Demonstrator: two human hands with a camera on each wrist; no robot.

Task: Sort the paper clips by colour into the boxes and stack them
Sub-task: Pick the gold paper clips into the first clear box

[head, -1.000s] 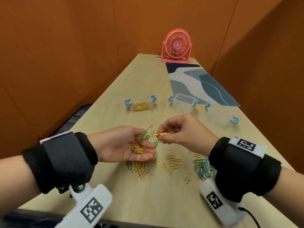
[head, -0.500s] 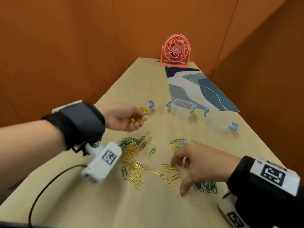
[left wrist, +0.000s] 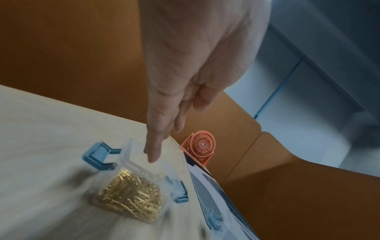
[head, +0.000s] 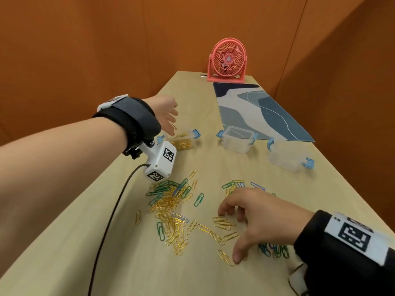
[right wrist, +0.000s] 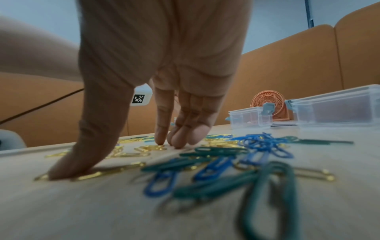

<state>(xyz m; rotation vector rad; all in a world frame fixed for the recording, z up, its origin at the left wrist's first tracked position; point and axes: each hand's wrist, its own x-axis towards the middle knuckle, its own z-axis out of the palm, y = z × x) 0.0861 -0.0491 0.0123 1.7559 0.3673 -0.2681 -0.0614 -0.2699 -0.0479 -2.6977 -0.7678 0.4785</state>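
Left hand (head: 165, 113), fingers spread and empty, over the gold box (head: 182, 142); right hand (head: 254, 214) spread wide on loose clips (head: 224, 223) (two boxes empty, stacking ahead).

We sit at a long table (head: 132, 263) with a pale wood-grain top, closed in on the left, the right and the far end by plain orange partition walls (head: 85, 50). At the far end a coral-pink desk fan (head: 227, 60) stands upright against the back wall, and just in front of it a mat (head: 256, 110) patterned in navy, grey-blue and white lies flat along the table's right side. Above the rounded partition tops the wrist views show a pale grey-blue wall (left wrist: 329, 48), and the light is soft and even.
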